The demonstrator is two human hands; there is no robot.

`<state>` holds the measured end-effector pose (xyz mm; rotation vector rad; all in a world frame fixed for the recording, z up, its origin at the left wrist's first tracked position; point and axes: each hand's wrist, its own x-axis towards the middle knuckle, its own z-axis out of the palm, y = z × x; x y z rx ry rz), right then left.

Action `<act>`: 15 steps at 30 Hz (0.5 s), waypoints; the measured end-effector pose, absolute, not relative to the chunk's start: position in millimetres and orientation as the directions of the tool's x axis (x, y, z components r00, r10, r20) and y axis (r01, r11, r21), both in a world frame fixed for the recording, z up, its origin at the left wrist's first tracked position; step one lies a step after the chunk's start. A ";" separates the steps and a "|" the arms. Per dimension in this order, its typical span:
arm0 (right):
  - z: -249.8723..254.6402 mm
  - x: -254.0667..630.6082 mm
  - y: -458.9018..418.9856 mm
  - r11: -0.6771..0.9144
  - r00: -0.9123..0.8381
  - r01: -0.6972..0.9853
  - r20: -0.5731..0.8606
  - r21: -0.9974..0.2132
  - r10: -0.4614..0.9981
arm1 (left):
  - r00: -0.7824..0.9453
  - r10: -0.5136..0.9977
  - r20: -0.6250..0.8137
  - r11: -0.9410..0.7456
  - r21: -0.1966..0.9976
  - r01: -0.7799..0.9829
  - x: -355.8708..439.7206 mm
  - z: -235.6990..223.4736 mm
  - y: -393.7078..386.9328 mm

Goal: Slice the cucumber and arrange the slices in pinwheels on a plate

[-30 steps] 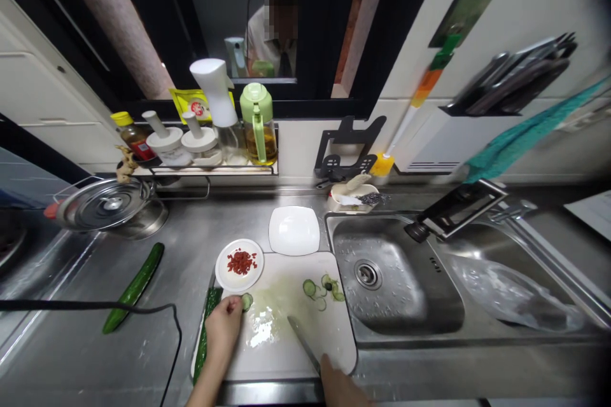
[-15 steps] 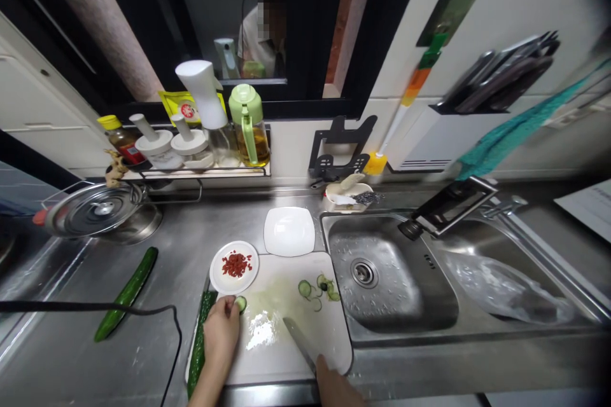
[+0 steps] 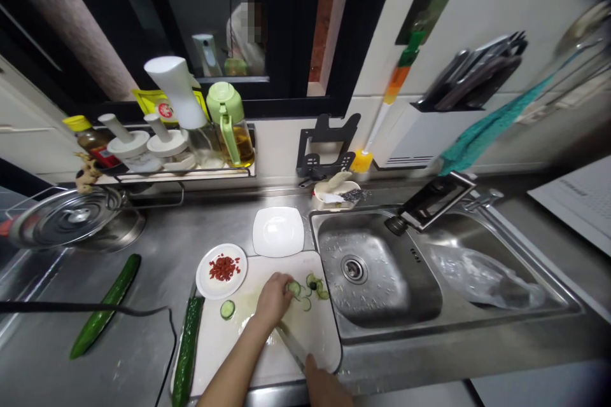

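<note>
My left hand (image 3: pixel 274 300) leaves the lone slice (image 3: pixel 228 310), reaching slices (image 3: pixel 294 289) near board's (image 3: pixel 214 350) right edge | pinch unclear | work shifts there | right hand (image 3: pixel 325 385) grips knife (image 3: pixel 292 347)

The cutting board (image 3: pixel 222 353) lies before me, left of the sink (image 3: pixel 379 283). A cucumber (image 3: pixel 187 350) lies along its left edge, a lone slice (image 3: pixel 228 310) to the right, more slices (image 3: pixel 323 294) farther right. A plate (image 3: pixel 204 283) of small pieces (image 3: pixel 223 268) sits at its far-left corner, another plate (image 3: pixel 278 235) behind. Second cucumber (image 3: pixel 109 297): on the counter (image 3: pixel 214 216), left of the board.
</note>
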<state>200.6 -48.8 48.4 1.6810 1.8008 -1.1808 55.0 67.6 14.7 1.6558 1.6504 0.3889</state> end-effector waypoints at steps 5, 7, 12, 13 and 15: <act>53.5 201.3 -46.8 -0.106 -0.164 0.958 -0.813 -0.266 0.558 | 0.138 0.938 -0.319 0.112 0.653 0.749 58.0 8.4 70.0; 56.2 200.9 -45.0 -0.113 -0.161 0.957 -0.816 -0.266 0.555 | 0.136 0.938 -0.320 0.114 0.652 0.749 58.5 7.9 70.5; 64.3 200.3 -41.3 -0.093 -0.175 0.961 -0.832 -0.260 0.526 | 0.150 0.934 -0.324 0.109 0.659 0.745 60.1 9.5 72.3; 65.3 200.3 -41.0 -0.089 -0.182 0.960 -0.830 -0.267 0.527 | 0.147 0.934 -0.325 0.111 0.658 0.745 60.4 9.6 72.6; 65.8 200.5 -40.9 -0.085 -0.180 0.962 -0.836 -0.260 0.518 | 0.138 0.936 -0.325 0.117 0.655 0.747 60.9 9.8 72.8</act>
